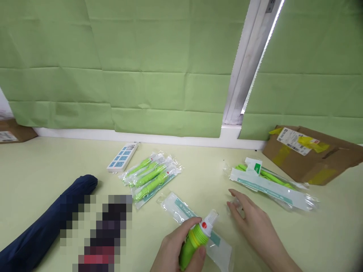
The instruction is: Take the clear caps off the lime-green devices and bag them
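My left hand (181, 245) is wrapped round a green flashlight (195, 238). It has a ribbed body, a white collar with a red button and a clear tip pointing up and right. Under it lies a flat clear-and-white plastic sleeve (181, 207) with a teal printed strip. To the right, my right hand (252, 219) has its thumb and fingers bent round a small clear plastic piece (236, 206), partly hidden. Several similar green flashlights (150, 175) in clear bags lie beyond my left hand. Beyond my right hand rest more bagged green sticks (269, 183).
A cardboard box (306, 158) with yellow tape stands at the back right, another box (14, 132) at the far left. On the table (204, 162) lie a white case (123, 156) with blue labels and a folded dark blue umbrella (53, 211). A pixelated patch (104, 234) hides something.
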### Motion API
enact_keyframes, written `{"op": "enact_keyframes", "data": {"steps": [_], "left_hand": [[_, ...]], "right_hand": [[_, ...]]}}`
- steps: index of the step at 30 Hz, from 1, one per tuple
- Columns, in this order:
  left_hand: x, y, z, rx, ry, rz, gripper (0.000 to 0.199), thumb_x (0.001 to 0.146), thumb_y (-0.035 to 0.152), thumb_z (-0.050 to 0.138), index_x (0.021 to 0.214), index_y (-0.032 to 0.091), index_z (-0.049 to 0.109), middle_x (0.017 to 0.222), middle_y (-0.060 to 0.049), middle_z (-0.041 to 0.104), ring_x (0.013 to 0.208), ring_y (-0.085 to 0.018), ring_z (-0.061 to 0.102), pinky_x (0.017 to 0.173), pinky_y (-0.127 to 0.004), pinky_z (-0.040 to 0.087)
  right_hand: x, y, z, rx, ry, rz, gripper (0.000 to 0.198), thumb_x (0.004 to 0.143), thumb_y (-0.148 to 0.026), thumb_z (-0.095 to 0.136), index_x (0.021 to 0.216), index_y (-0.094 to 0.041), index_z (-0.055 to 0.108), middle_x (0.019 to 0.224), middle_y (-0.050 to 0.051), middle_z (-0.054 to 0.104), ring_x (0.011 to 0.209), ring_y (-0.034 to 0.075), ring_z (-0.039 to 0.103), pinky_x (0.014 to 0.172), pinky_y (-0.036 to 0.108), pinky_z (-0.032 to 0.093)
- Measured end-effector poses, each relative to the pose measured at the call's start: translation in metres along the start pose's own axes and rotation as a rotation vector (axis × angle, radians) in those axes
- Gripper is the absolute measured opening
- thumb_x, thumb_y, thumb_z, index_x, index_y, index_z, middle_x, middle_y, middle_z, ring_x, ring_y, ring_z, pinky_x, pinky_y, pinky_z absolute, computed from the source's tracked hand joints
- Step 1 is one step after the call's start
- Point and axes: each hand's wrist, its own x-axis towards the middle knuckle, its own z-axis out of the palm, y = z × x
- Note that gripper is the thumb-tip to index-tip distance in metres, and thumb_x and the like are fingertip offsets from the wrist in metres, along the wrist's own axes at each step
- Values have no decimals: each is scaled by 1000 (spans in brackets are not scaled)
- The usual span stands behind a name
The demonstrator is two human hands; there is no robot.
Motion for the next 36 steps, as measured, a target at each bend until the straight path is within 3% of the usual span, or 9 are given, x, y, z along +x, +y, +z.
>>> {"op": "enact_keyframes", "data": {"steps": [2, 8, 13, 15, 19, 25, 29, 33, 36], "left_hand": [[1, 4, -1, 0, -1, 45, 39, 90, 32, 58, 126, 19, 63, 92, -7, 71, 69, -17, 56, 67, -27, 46], [-2, 9, -1, 66, 20, 59, 44, 82, 19, 63, 125, 26, 67, 113, -6, 74, 97, -25, 68, 88, -32, 48], [0, 3, 0, 62, -56, 79, 47, 81, 20, 62, 128, 25, 66, 116, -7, 74, 100, -28, 69, 90, -35, 49], [2, 2, 0, 66, -58, 96, 46, 83, 22, 61, 129, 24, 64, 114, -8, 74, 97, -27, 68, 86, -34, 49], [4, 0, -2, 133, -93, 43, 43, 83, 27, 60, 125, 18, 60, 88, -7, 72, 65, -19, 57, 58, -29, 42], [7, -1, -2, 150, -100, 17, 38, 82, 29, 62, 118, 18, 61, 86, -6, 71, 60, -17, 53, 54, -27, 37], [4, 3, -4, 215, -107, -19, 42, 82, 34, 62, 121, 19, 63, 92, -9, 74, 70, -22, 61, 62, -31, 43], [0, 8, -7, 301, -99, 0, 51, 79, 33, 63, 129, 20, 61, 102, -9, 75, 82, -26, 66, 65, -32, 48], [-1, 8, -8, 337, -122, 26, 50, 78, 30, 63, 127, 19, 62, 99, -8, 75, 76, -24, 66, 67, -33, 51]], "right_hand": [[-1, 0, -3, 48, -7, 37, 37, 87, -53, 60, 112, -27, 69, 107, 8, 77, 83, 32, 74, 73, 51, 59], [-2, -10, -14, 357, 16, 78, 41, 93, -60, 53, 118, -29, 60, 104, 5, 78, 84, 21, 74, 72, 29, 62], [-11, -16, -6, 625, -188, 27, 34, 92, -52, 62, 115, -28, 64, 99, 6, 78, 87, 21, 74, 71, 24, 62], [-15, -21, -4, 711, -286, -7, 26, 92, -45, 65, 115, -31, 66, 100, 5, 78, 90, 21, 74, 73, 23, 62], [-24, -33, -2, 807, -448, -36, 19, 92, -38, 67, 110, -33, 72, 106, 5, 78, 96, 22, 74, 77, 27, 63], [-36, -48, -4, 1024, -561, 186, 41, 85, -37, 76, 125, -39, 69, 121, 3, 73, 97, 20, 73, 79, 27, 61], [-37, -51, -9, 951, -536, 199, 44, 81, -39, 79, 123, -37, 70, 108, 2, 76, 93, 20, 71, 79, 28, 59], [-32, -44, -9, 701, -435, 118, 21, 75, -37, 82, 95, -31, 77, 80, -2, 71, 72, 16, 65, 65, 21, 54], [-28, -33, -7, 630, -540, 25, 12, 79, -35, 78, 89, -29, 77, 73, -2, 68, 62, 15, 60, 52, 21, 49]]}}
